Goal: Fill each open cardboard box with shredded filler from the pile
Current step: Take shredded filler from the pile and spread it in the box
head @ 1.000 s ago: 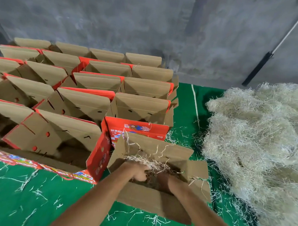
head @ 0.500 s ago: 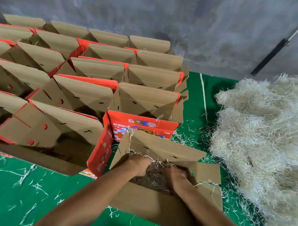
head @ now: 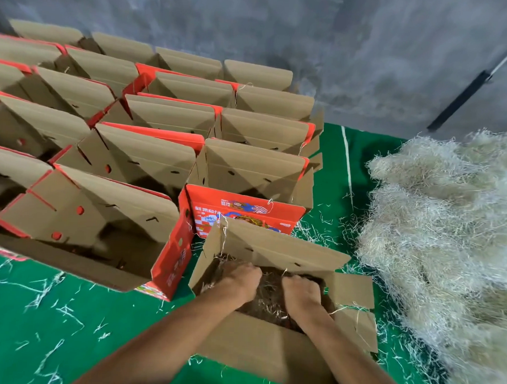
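The nearest open cardboard box (head: 268, 352) sits on the green mat in front of me, flaps up. Both of my forearms reach into it. My left hand (head: 239, 281) and my right hand (head: 300, 292) are side by side, knuckles up, fingers bent down into the shredded filler (head: 271, 297) that lies inside; the fingertips are buried. The big pale filler pile (head: 448, 229) lies to the right of the box, about a hand's width from its right flap.
Several rows of open boxes (head: 149, 164) with brown insides and red printed outsides (head: 240, 211) fill the left and the back up to the grey wall. Loose strands litter the green mat (head: 37, 327). A black-handled pole (head: 459, 102) leans at the far right.
Both hands have sunk deeper into the nearest box, pushing the filler from rim height down inside. My view has drawn closer and shifted slightly.
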`<state>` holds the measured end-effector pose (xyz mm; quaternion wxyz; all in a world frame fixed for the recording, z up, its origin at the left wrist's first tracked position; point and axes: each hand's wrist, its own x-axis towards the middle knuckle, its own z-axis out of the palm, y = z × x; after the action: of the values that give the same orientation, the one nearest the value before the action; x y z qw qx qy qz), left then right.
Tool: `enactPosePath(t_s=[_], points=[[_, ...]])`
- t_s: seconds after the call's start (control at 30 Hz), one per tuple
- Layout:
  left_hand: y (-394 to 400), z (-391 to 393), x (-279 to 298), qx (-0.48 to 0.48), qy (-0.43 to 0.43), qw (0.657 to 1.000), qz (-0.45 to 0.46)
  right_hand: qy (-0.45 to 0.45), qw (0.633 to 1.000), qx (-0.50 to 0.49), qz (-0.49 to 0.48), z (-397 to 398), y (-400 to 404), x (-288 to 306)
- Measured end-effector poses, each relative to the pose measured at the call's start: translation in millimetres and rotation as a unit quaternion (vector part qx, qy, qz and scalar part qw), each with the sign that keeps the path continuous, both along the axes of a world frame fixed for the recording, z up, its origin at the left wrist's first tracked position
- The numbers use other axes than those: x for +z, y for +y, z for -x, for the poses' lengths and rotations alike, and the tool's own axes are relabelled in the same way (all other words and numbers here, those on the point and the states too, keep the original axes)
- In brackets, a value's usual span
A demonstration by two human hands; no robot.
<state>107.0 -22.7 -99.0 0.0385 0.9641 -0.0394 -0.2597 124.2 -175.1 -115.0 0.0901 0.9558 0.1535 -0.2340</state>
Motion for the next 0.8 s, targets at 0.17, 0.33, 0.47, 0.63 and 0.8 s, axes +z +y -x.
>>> enactPosePath(t_s=[0.17,0.33,0.47,0.63,0.8], points=[[-6.8,8.6,-9.8,0.031,0.200,0.976,0.078,0.099,0.990,-0.102,0.003,13.5,-11.9,-10.3],[-5.7,2.2,-4.4,0.039,0.213,0.976,0.029,0.165,0.975,-0.145,-0.039,11.3,-18.1,-1.0],[2.1,-8.1,6.5,0.138,0.095,0.982,0.083,0.100,0.970,-0.169,-0.145,2.2,-13.2,21.8],[11.8,7.1,4.0,0.129,0.181,0.975,0.000,0.299,0.924,-0.170,-0.166,18.7,-16.0,20.0],[17.2,-1.6,7.8,0.199,0.076,0.974,0.074,0.185,0.970,-0.096,-0.127,10.6,-8.9,16.1]])
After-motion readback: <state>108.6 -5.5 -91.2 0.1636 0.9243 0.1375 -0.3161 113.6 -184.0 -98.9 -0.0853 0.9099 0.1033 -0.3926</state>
